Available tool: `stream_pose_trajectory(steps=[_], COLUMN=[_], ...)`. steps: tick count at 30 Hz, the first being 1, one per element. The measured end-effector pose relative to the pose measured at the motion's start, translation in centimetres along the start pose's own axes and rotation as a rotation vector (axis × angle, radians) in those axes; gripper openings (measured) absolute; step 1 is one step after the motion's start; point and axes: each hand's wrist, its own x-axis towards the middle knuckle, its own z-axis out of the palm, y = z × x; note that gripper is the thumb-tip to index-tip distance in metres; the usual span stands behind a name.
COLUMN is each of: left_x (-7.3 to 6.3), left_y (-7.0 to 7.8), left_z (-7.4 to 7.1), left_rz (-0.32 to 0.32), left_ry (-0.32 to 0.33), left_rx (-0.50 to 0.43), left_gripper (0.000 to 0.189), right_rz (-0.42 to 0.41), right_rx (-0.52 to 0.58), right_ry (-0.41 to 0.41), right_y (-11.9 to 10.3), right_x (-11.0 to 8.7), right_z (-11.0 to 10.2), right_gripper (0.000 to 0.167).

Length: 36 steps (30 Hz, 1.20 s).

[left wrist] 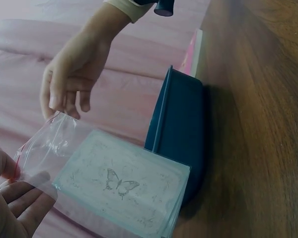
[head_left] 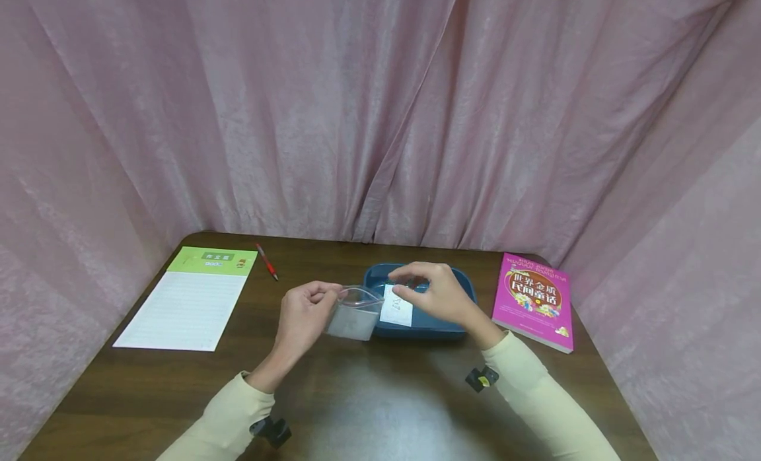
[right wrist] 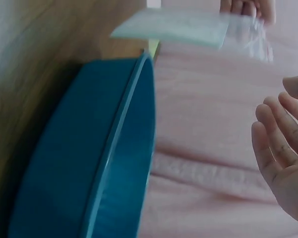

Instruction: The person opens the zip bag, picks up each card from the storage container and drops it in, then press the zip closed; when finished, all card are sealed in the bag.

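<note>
My left hand (head_left: 306, 314) pinches the top edge of a clear zip bag (head_left: 361, 297) at its left corner. A stack of pale sheets (left wrist: 121, 183) lies inside the bag, the top one printed with a butterfly. The bag hangs beside the left end of a blue plastic bin (head_left: 428, 330), overlapping it in the head view. Over the bin is my right hand (head_left: 436, 294), its fingers loosely bent and apart from the thumb, holding nothing. A white slip (head_left: 396, 307) with dark handwriting shows at the bin's left part, between the hands.
A writing pad (head_left: 178, 309) with a green header lies on the left of the brown table (head_left: 357, 408), a red pen (head_left: 267, 261) beside it. To the right of the bin is a pink book (head_left: 532, 302). Pink curtains (head_left: 297, 117) enclose the table.
</note>
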Motion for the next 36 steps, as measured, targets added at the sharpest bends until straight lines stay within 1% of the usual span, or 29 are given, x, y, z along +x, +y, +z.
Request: stream_pose_trajectory(steps=[3,7,12,15,19,25,30,36], left_x=[0.0,0.1,0.0,-0.1,-0.1,-0.2,0.0,0.0], left_y=[-0.1,-0.1,-0.2,-0.3,-0.2,-0.1,-0.1,-0.1], left_z=[-0.2,-0.3,-0.3,-0.3,-0.3,-0.4,-0.3,-0.2], left_rz=[-0.002,0.001,0.002,0.005,0.008,0.003,0.008,0.006], left_ry=[0.005,-0.004,-0.016,-0.016,-0.02,-0.026,-0.02,-0.02], left_rx=[0.004,-0.002,-0.013,-0.019,-0.025,-0.02,-0.019,-0.019], left_gripper=[0.015,0.015,0.015,0.014,0.015,0.016,0.016,0.016], right_rz=[0.043,0.1,0.209,0.253,0.277,0.326,0.367,0.392], right_rx=[0.004,-0.01,-0.03,-0.037,-0.021,-0.036,-0.04,-0.076], right_ry=[0.006,0.004,-0.018,-0.034,-0.057,-0.094,-0.124,-0.163], right_y=[1.2,3.0,5.3,6.7,8.4,10.7,11.7,12.7], right_x=[0.0,0.0,-0.2,-0.3,-0.4,-0.6,-0.6,-0.5], right_z=[-0.2,0.0,0.5,0.9,1.5,2.3,2.7,2.9], right_gripper=[0.024,0.023,0.024,0.027,0.033,0.034,0.033,0.033])
